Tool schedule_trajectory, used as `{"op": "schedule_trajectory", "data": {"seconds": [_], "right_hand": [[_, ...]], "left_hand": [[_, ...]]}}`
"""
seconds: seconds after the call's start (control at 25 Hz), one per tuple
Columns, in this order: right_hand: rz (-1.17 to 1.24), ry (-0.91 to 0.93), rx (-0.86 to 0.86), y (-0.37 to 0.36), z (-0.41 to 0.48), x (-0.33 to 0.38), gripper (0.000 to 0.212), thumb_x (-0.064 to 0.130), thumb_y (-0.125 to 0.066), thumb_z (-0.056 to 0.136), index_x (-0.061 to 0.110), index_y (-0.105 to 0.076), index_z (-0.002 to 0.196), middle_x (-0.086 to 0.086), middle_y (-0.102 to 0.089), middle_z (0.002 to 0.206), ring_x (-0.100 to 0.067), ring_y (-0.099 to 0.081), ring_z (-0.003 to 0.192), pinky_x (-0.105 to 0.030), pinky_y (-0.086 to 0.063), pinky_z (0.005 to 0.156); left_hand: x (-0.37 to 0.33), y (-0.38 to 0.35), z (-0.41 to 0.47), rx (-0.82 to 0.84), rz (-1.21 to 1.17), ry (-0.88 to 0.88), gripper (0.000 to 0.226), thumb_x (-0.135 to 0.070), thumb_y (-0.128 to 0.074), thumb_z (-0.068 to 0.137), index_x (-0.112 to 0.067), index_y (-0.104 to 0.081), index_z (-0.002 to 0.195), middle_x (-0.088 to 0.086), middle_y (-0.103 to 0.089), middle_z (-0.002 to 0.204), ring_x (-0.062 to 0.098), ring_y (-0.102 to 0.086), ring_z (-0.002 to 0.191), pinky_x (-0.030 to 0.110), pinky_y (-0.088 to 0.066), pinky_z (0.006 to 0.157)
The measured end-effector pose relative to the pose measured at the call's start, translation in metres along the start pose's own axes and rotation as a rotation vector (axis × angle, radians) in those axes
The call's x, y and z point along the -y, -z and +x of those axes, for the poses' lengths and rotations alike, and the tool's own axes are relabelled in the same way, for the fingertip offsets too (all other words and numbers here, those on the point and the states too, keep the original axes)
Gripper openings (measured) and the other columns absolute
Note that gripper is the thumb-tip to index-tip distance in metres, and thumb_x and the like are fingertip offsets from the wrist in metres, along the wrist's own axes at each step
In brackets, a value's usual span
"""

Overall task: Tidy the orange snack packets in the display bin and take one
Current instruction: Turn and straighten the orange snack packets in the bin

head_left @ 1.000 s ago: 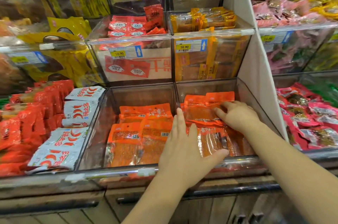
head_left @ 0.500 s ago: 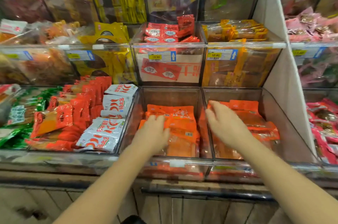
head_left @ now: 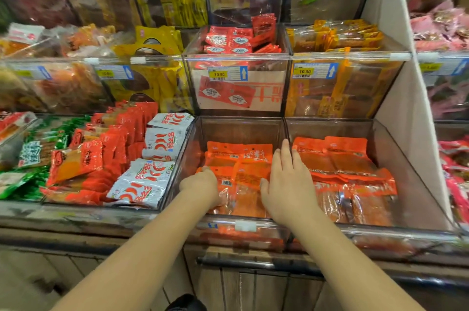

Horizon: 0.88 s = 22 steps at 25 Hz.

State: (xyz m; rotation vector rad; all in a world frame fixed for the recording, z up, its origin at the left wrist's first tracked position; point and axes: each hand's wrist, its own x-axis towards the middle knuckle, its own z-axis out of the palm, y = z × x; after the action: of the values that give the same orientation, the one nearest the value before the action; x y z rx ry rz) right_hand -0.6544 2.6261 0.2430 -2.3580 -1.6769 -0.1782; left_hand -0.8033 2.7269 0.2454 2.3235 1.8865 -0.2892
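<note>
Two bare hands among orange packets [head_left: 243,155] in two clear counter bins.
At the far left, about five white chilli packets [head_left: 152,178] lie in a neighbouring bin. The left bin [head_left: 241,130] shows four orange packets. The left hand [head_left: 200,185] curls at their front left corner, and I cannot tell if it grips. The right hand [head_left: 286,183] lies flat, fingers straight, along the divider. The right bin [head_left: 406,171] holds at least four more.

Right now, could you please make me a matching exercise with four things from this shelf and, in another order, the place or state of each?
1 left hand
2 right hand
3 white chilli packets
4 red packets with white oval labels

a in the bin left of the orange packets
b fingers straight
c in the upper bin behind the orange packets
d fingers curled

Pairs: 1-d, 2-b, 3-a, 4-c.
</note>
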Motion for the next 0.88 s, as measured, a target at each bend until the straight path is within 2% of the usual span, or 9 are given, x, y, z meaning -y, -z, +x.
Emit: {"op": "schedule_trajectory", "data": {"seconds": [0.12,0.24,0.32,0.4,0.48,0.56,0.68,0.8,0.88], "right_hand": [[-0.019,0.004,-0.011,0.002,-0.001,-0.001,0.073,0.045,-0.030,0.107,0.005,-0.002,0.161,-0.017,0.014,0.169,-0.033,0.004,0.157,-0.044,-0.008,0.129],[0.032,0.021,-0.053,0.002,-0.002,-0.002,0.067,0.040,-0.031,0.108,0.005,-0.011,0.162,-0.015,0.005,0.170,-0.029,0.005,0.158,-0.043,-0.006,0.129],[0.188,0.056,-0.130,0.005,-0.006,-0.004,0.060,0.037,-0.032,0.109,0.009,-0.022,0.161,-0.009,-0.010,0.171,-0.023,-0.002,0.158,-0.037,-0.005,0.129],[0.436,0.110,-0.201,0.010,-0.010,-0.004,0.055,0.040,-0.035,0.109,0.016,-0.031,0.158,0.002,-0.031,0.164,-0.013,-0.019,0.154,-0.028,-0.015,0.124],[0.753,0.141,-0.137,0.016,-0.008,-0.005,0.053,0.049,-0.043,0.105,0.026,-0.039,0.153,0.014,-0.051,0.147,-0.003,-0.045,0.137,-0.025,-0.038,0.112],[1.034,0.151,-0.028,0.020,-0.004,-0.005,0.039,0.045,-0.054,0.102,0.031,-0.056,0.138,0.016,-0.069,0.119,-0.004,-0.065,0.109,-0.025,-0.057,0.087],[1.068,0.122,-0.114,0.018,0.002,-0.014,0.011,0.033,-0.060,0.101,0.030,-0.071,0.104,0.013,-0.074,0.091,-0.008,-0.071,0.086,-0.031,-0.060,0.074],[1.127,0.073,-0.131,0.018,0.003,-0.020,0.015,0.036,-0.055,0.103,0.031,-0.068,0.099,0.016,-0.073,0.091,-0.004,-0.070,0.084,-0.029,-0.060,0.071],[1.127,0.066,-0.131,0.018,0.004,-0.021,0.019,0.038,-0.050,0.105,0.031,-0.067,0.100,0.014,-0.072,0.090,-0.002,-0.068,0.083,-0.026,-0.060,0.069]], "left_hand": [[0.002,0.004,-0.003,-0.090,-0.072,-0.021,0.101,-0.045,-0.078,0.085,-0.001,-0.016,0.153,0.014,-0.051,0.145,0.033,-0.057,0.129,0.043,-0.048,0.099],[0.009,0.014,-0.008,-0.277,-0.223,-0.099,0.090,-0.034,-0.080,0.084,-0.007,-0.022,0.148,0.016,-0.052,0.141,0.036,-0.058,0.125,0.044,-0.049,0.097],[0.021,0.020,-0.011,-0.496,-0.464,-0.225,0.096,-0.030,-0.082,0.083,-0.015,-0.018,0.154,0.011,-0.054,0.141,0.033,-0.058,0.126,0.046,-0.051,0.100],[0.028,0.024,-0.023,-0.684,-0.795,-0.358,0.099,-0.028,-0.083,0.083,-0.026,-0.017,0.156,0.001,-0.062,0.129,0.018,-0.063,0.116,0.036,-0.054,0.095],[0.019,0.023,-0.038,-0.639,-1.139,-0.425,0.101,-0.025,-0.086,0.080,-0.028,-0.019,0.156,-0.005,-0.067,0.114,0.007,-0.068,0.104,0.023,-0.053,0.089],[0.003,0.016,-0.043,-0.492,-1.392,-0.494,0.102,-0.020,-0.088,0.075,-0.025,-0.024,0.155,-0.005,-0.071,0.114,0.007,-0.071,0.103,0.025,-0.056,0.090],[-0.005,0.001,-0.036,-0.335,-1.501,-0.564,0.090,-0.032,-0.079,0.077,-0.025,-0.030,0.152,-0.008,-0.072,0.116,0.008,-0.070,0.109,0.031,-0.056,0.091],[0.000,-0.005,-0.032,-0.186,-1.430,-0.543,0.034,-0.024,-0.067,0.095,-0.027,-0.054,0.127,-0.007,-0.073,0.105,0.007,-0.071,0.099,0.022,-0.056,0.078],[0.001,-0.007,-0.030,-0.153,-1.417,-0.538,0.017,-0.021,-0.065,0.098,-0.024,-0.060,0.114,-0.003,-0.073,0.102,0.004,-0.070,0.089,0.020,-0.054,0.073]]}}
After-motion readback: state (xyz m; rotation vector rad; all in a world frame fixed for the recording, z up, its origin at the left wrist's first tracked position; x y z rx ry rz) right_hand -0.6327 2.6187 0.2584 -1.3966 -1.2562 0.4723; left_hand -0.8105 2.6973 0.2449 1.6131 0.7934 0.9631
